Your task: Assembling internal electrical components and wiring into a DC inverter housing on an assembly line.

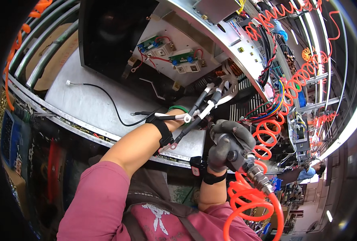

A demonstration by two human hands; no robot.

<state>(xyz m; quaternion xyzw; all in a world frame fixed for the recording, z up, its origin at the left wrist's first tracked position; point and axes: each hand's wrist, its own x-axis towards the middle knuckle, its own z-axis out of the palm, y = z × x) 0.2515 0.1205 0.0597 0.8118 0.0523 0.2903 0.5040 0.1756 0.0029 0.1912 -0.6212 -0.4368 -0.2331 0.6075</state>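
My right hand (231, 140), in a dark grey glove, is closed around an air-powered tool (238, 158). A metal coupling (258, 177) joins the tool to an orange-red coiled air hose (280, 217). My left forearm (136, 150) reaches into the open metal cabinet (204, 28). Only a bit of my left glove (185, 101) shows past its green cuff; cables and shadow hide the fingers. Across that wrist lie thick black-and-white cables (202, 114) with ring terminals. Farther inside, green circuit boards (182, 57) sit on white modules with red wires.
A thin black wire with a white connector (69, 83) rests on the metal work surface (82, 104). Bundled coloured wires (280, 94) and coiled orange hoses (303, 76) hang to the right. Green-grey rollers (46, 64) lie far left. Another person (307, 172) is in the right background.
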